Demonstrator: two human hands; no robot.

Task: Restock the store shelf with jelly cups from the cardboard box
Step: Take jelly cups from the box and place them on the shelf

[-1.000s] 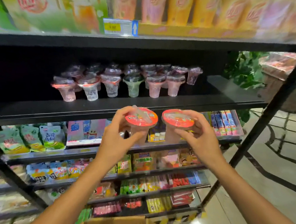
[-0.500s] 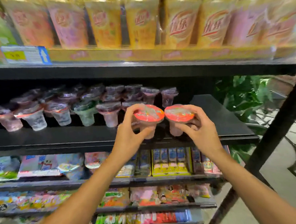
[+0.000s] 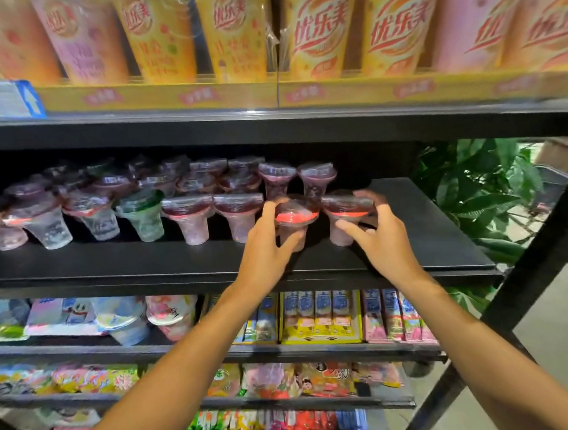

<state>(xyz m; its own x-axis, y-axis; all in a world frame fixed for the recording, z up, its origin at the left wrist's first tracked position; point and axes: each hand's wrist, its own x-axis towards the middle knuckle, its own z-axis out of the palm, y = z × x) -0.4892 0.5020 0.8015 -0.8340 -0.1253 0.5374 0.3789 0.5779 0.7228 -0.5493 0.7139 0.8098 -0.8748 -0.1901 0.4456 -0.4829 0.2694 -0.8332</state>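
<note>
On the black shelf, right of the stocked jelly cups: left hand, grip curled round a red-lidded jelly cup; just right, right hand, grip curled round a second cup. Both cups upright.

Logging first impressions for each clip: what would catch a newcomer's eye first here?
Two hands at centre, each gripping a red-lidded jelly cup: the left hand holds the left cup, the right hand the right cup, at the right end of the front row on the black shelf. Above, big yellow and pink drink cups fill the top shelf.
</note>
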